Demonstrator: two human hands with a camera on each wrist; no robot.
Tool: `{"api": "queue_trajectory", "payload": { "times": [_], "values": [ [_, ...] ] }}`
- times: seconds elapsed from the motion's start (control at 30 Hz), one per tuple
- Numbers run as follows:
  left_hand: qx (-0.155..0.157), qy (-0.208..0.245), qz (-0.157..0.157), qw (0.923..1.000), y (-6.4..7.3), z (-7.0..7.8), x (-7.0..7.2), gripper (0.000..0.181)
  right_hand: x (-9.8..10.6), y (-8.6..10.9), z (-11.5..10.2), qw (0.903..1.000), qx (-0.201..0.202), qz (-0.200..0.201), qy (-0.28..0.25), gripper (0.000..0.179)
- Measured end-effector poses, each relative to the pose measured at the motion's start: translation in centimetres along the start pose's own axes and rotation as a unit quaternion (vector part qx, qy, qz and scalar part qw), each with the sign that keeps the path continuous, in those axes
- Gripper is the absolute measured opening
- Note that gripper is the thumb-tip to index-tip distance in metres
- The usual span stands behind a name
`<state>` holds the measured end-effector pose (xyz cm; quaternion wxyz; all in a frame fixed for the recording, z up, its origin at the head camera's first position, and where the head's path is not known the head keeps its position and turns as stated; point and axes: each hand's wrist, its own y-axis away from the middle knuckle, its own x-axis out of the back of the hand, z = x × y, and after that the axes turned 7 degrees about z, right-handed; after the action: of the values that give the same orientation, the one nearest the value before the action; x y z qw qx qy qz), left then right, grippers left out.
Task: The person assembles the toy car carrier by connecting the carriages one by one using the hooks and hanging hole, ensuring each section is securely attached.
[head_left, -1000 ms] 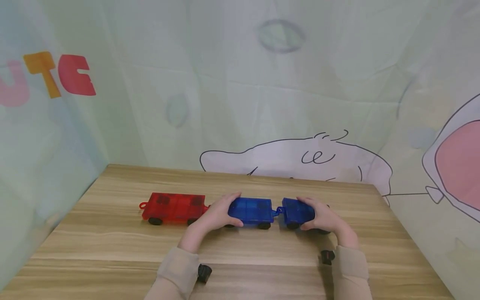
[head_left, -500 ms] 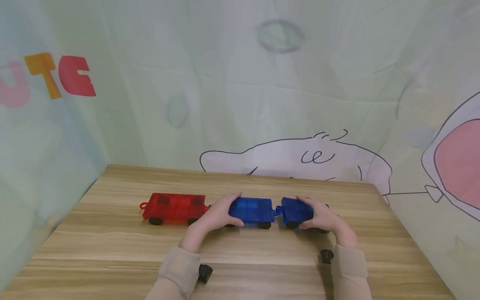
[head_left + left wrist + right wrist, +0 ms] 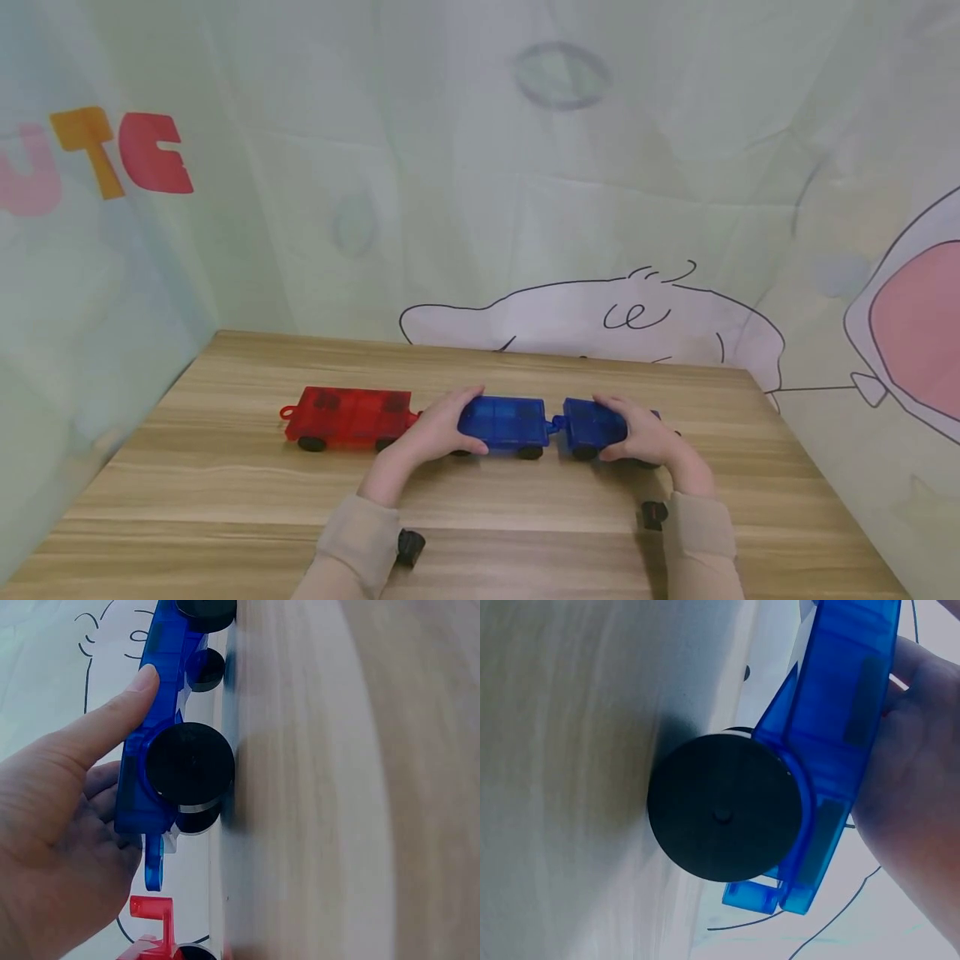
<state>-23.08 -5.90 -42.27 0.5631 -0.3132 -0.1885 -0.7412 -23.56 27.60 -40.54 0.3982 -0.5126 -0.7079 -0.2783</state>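
Two see-through blue toy train cars with black wheels stand in a row on the table. My left hand [image 3: 435,427] grips the middle blue car [image 3: 506,421] at its left end, thumb on the near side, as the left wrist view shows. My right hand [image 3: 641,429] holds the right blue car [image 3: 588,422] across its top, thumb on the near side. Between them, their blue couplings [image 3: 555,424] overlap. A red car [image 3: 352,414] stands to the left. Its red hook [image 3: 152,907] sits just short of the middle car's blue tab [image 3: 154,862] in the left wrist view.
The wood-grain table [image 3: 225,492] carries the row, with its back edge close behind. A printed cloth [image 3: 450,167] hangs behind and at both sides. A small black device [image 3: 409,547] sits at the left wrist, another black device [image 3: 654,515] at the right.
The right blue car and my right hand have shifted very slightly left, toward the middle car. My left hand keeps its grip, and the red car stays in place.
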Motion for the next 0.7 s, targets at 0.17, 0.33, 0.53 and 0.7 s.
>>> {"api": "queue_trajectory", "payload": {
  "times": [0.17,0.33,0.53,0.7],
  "values": [
    [-0.001,-0.002,-0.002,1.0,0.09,0.03,0.0,0.088,-0.04,0.01,0.06,1.0,-0.005,0.0,0.007,0.093],
    [0.0,-0.004,0.001,1.0,0.05,0.12,0.03,0.089,-0.06,-0.02,0.37,0.9999,0.004,0.003,0.015,0.093],
    [-0.003,-0.004,0.004,1.0,0.1,0.14,0.01,0.089,-0.1,-0.08,0.48,0.9997,0.014,0.001,0.019,0.093],
    [-0.006,-0.007,0.003,0.9999,0.14,0.26,0.08,0.089,-0.12,-0.12,0.58,0.9997,0.015,0.0,0.02,0.093]
  ]
}}
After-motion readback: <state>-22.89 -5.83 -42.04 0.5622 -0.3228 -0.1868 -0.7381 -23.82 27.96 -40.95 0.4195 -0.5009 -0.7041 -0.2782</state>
